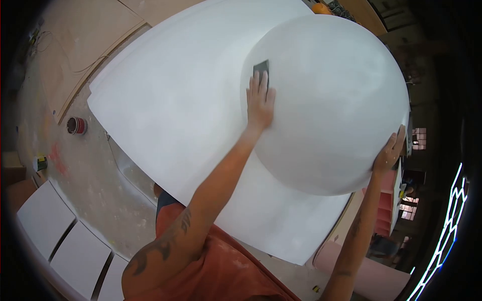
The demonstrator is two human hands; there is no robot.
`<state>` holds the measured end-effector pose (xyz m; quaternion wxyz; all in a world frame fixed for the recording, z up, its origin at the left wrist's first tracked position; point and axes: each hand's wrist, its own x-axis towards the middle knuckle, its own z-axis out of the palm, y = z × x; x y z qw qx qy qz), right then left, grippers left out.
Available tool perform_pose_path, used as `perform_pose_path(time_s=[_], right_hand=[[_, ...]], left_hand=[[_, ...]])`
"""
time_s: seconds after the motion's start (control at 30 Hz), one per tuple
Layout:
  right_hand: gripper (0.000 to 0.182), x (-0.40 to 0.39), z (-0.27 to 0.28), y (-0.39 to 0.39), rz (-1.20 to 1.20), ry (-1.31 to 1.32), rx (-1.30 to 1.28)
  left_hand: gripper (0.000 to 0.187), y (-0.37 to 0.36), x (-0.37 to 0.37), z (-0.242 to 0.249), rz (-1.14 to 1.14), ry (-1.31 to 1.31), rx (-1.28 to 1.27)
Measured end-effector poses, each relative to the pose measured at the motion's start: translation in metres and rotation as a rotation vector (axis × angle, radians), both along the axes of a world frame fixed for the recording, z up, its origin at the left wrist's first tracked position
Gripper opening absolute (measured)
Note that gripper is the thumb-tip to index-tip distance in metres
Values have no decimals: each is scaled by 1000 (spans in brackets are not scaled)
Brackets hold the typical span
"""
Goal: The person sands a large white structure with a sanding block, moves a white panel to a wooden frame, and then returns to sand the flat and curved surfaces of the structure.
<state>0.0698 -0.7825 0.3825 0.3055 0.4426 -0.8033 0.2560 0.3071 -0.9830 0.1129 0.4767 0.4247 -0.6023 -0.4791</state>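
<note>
A large smooth white dome [331, 100] rises from a broad white curved panel [170, 85]. On the dome's left side, my left hand [260, 103] lies with its fingers stretched along a dark grey piece of sandpaper [261, 65], holding it against the surface. The sheet's upper end shows beyond my fingertips; its lower part is hidden under the hand. At the dome's lower right edge rests my right hand [389, 153], fingers extended and nothing visible in it. Part of its palm side is out of sight against the dome.
A reddish-brown can [77, 125] stands on the dusty floor [110, 200] at left, with a smaller dark container [39, 163] below it. White panels [80, 261] lie lower left. Large wooden boards [85, 35] are at upper left. A pink roll-like form [361, 268] sits lower right.
</note>
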Motion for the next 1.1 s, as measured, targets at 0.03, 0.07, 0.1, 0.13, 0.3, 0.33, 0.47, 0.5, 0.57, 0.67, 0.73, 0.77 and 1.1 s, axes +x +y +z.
perform_pose_path(time_s=[0.03,0.07,0.1,0.13,0.3,0.33,0.47,0.5,0.57,0.67,0.73,0.77,1.1], right_hand=[[47,-6,-1,3,-5,19,20],[47,-8,-2,5,3,25,32],[47,-9,-3,5,-9,14,28],[47,-10,-3,4,-23,4,21],[47,-17,-3,9,10,8,51],[47,-19,-3,7,17,30,47],[47,-7,-4,3,-5,23,23],[47,-9,-2,0,-1,27,18],[47,-8,-2,3,-29,70,45],[47,-14,-3,4,-14,30,25],[49,-12,-2,1,-26,2,29],[50,-10,-2,4,-47,-25,43],[50,-18,-3,7,-26,53,65]], left_hand=[[63,61,3,-6,51,35,42],[65,126,0,-20,91,64,60],[68,184,-9,-37,101,64,70],[71,220,-11,-40,95,66,47],[67,44,-10,19,129,2,-106],[65,-16,-14,29,91,-31,-84],[73,-191,-49,-6,-336,244,209],[73,-189,-44,-9,-333,247,203],[68,-153,-32,-35,-187,182,3],[59,-15,1,-86,-12,175,23],[63,97,3,-83,59,145,120],[65,151,-2,-74,94,142,141],[58,-139,-14,-75,-206,244,75]])
